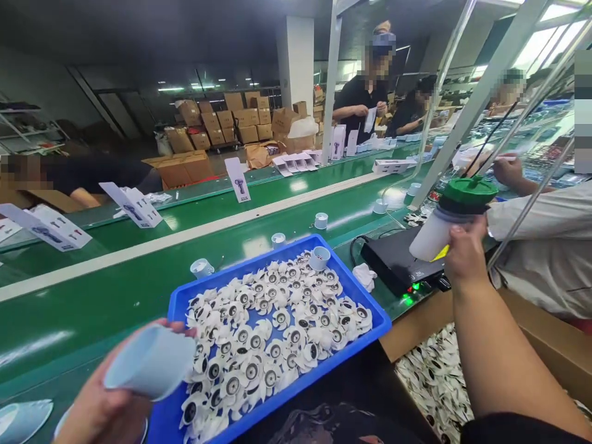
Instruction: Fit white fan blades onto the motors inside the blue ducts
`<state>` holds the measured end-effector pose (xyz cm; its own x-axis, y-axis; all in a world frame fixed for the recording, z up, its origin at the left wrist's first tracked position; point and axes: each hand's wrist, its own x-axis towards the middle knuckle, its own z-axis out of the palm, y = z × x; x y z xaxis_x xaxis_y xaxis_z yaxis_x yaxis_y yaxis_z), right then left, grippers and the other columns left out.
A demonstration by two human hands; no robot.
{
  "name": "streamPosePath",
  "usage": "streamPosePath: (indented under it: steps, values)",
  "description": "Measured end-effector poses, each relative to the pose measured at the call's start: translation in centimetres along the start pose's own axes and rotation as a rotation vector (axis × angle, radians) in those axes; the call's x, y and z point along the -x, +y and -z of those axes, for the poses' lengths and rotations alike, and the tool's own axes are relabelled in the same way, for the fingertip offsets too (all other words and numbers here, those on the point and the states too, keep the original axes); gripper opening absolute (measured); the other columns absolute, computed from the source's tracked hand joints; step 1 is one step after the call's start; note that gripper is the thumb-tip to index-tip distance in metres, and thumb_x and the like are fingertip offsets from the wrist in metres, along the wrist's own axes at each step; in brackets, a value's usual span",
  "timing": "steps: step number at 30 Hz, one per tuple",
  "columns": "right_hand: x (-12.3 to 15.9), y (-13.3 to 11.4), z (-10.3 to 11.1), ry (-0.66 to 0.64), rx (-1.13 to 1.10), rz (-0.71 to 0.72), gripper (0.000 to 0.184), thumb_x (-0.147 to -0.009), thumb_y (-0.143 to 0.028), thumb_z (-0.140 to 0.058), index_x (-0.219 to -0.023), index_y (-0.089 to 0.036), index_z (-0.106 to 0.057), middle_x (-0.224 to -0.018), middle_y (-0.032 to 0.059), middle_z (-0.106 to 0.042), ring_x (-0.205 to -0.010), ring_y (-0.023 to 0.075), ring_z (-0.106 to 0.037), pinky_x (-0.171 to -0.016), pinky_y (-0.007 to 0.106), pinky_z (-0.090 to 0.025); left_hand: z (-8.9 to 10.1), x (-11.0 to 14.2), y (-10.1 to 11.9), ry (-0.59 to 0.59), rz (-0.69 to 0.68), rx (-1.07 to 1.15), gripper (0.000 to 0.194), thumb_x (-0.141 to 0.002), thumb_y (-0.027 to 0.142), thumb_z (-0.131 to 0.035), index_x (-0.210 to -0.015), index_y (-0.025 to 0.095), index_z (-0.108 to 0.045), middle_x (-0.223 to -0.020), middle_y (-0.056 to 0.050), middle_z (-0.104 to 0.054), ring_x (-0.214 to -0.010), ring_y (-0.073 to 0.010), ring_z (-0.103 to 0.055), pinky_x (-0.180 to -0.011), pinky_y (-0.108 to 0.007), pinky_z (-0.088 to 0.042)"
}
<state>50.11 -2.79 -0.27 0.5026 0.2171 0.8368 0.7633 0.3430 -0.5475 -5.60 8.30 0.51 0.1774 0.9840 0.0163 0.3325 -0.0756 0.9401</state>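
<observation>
My left hand [108,394] is closed around a light blue plastic cup-shaped part [155,364], tilted over the near left corner of the blue tray [277,407]. The tray holds many small white fan impellers [282,317] with dark round hubs. Another light blue cup-shaped part [319,259] stands in its far right corner. My right hand [465,250] is raised and closed around a whitish bottle-like container [432,234] with a green cap [469,194], held tilted above a black control box [398,259] with green lights.
A green conveyor belt [92,314] runs behind the tray, carrying light blue parts and white printed boxes [238,179]. A carton [425,327] of impellers sits below right. Clear tubes and a slanted metal post [472,111] stand at right. Several co-workers sit or stand nearby.
</observation>
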Motion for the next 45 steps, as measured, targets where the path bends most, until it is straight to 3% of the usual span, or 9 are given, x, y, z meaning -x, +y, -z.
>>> streamPosePath:
  steps: [7, 11, 16, 18, 21, 26, 30, 40, 45]
  values:
    - [1.9, -2.2, -1.8, -0.388, -0.467, -0.314, 0.059, -0.072, -0.07, -0.072, -0.106, -0.022, -0.062, -0.087, 0.0078, -0.067, -0.066, 0.02, -0.068, -0.061, 0.03, -0.055, -8.7, 3.8, 2.7, -0.353, 0.068, 0.357, 0.066, -0.053, 0.076, -0.074, -0.113, 0.051, -0.067, -0.112, 0.001, -0.074, -0.114, -0.0386, -0.065, -0.092, -0.051, -0.055]
    - [2.6, -7.7, -3.9, -0.548, -0.683, -0.523, 0.075, -0.072, -0.077, -0.064, -0.13, -0.03, -0.052, -0.084, 0.001, -0.062, -0.066, 0.0189, -0.065, -0.063, 0.038, -0.058, -12.2, 3.6, 3.5, -0.497, -0.164, 0.01, 0.085, -0.057, 0.06, -0.084, -0.132, 0.04, -0.05, -0.11, -0.006, -0.071, -0.099, -0.0321, -0.069, -0.09, -0.049, -0.054]
    - [0.2, -17.1, -7.5, -0.743, -0.917, -0.951, 0.096, -0.077, -0.082, 0.02, -0.156, -0.031, -0.002, -0.085, -0.0026, -0.057, -0.066, 0.0129, -0.063, -0.066, 0.037, -0.054, -16.8, 3.3, 7.3, -0.583, -0.48, -0.281, 0.056, -0.068, 0.046, -0.082, -0.118, 0.031, -0.062, -0.113, -0.004, -0.071, -0.101, -0.0267, -0.067, -0.092, -0.04, -0.05]
    - [-0.3, -20.3, -8.8, -0.703, -0.847, -1.048, 0.107, -0.074, -0.087, 0.018, -0.153, -0.024, -0.018, -0.083, -0.0001, -0.057, -0.059, 0.0118, -0.059, -0.059, 0.033, -0.053, -17.7, 3.3, 8.3, -0.549, -0.558, -0.247, 0.046, -0.071, 0.046, -0.079, -0.11, 0.028, -0.063, -0.101, -0.002, -0.071, -0.089, -0.0238, -0.067, -0.082, -0.035, -0.052]
    - [0.0, -22.7, -9.8, -0.67, -0.708, -1.031, 0.108, -0.072, -0.097, -0.005, -0.125, -0.015, -0.053, -0.081, 0.0026, -0.055, -0.054, 0.0098, -0.055, -0.052, 0.027, -0.052, -18.1, 3.5, 8.9, -0.486, -0.593, -0.203, 0.041, -0.072, 0.051, -0.077, -0.1, 0.024, -0.064, -0.092, -0.002, -0.07, -0.081, -0.0217, -0.066, -0.072, -0.033, -0.05]
    - [1.4, -21.6, -9.8, -0.584, -0.991, -0.866, 0.098, -0.068, -0.1, -0.015, -0.1, -0.02, -0.062, -0.072, -0.0005, -0.055, -0.053, 0.014, -0.06, -0.051, 0.032, -0.051, -18.1, 3.6, 8.9, -0.483, -0.611, -0.179, 0.04, -0.073, 0.052, -0.077, -0.094, 0.021, -0.065, -0.088, -0.002, -0.068, -0.077, -0.0198, -0.063, -0.069, -0.031, -0.048]
    - [2.0, -20.3, -9.9, -0.555, -1.138, -0.792, 0.067, -0.056, -0.082, -0.078, -0.102, -0.034, -0.065, -0.071, -0.0027, -0.059, -0.055, 0.0183, -0.06, -0.048, 0.032, -0.053, -18.0, 3.4, 9.1, -0.491, -0.617, -0.165, 0.042, -0.07, 0.048, -0.081, -0.095, 0.018, -0.066, -0.087, -0.003, -0.068, -0.076, -0.0197, -0.062, -0.068, -0.031, -0.047]
    - [1.8, -17.8, -9.1, -0.621, -0.941, -0.83, 0.074, -0.06, -0.071, -0.082, -0.121, -0.044, -0.048, -0.09, -0.0015, -0.052, -0.068, 0.0161, -0.059, -0.06, 0.031, -0.056, -16.2, 3.1, 9.0, -0.625, -0.432, -0.362, 0.082, -0.065, 0.047, -0.087, -0.136, 0.026, -0.052, -0.115, -0.007, -0.072, -0.098, -0.0302, -0.068, -0.08, -0.04, -0.055]
    - [3.0, -12.0, -4.5, -0.547, -0.608, -0.638, 0.044, -0.078, -0.072, -0.069, -0.105, -0.038, -0.064, -0.092, 0.0037, -0.055, -0.073, 0.0206, -0.063, -0.063, 0.036, -0.059, -11.0, 2.2, 2.3, -0.098, -0.26, -0.442, 0.054, -0.072, 0.052, -0.076, -0.117, 0.025, -0.063, -0.117, -0.009, -0.071, -0.106, -0.0327, -0.067, -0.092, -0.048, -0.053]
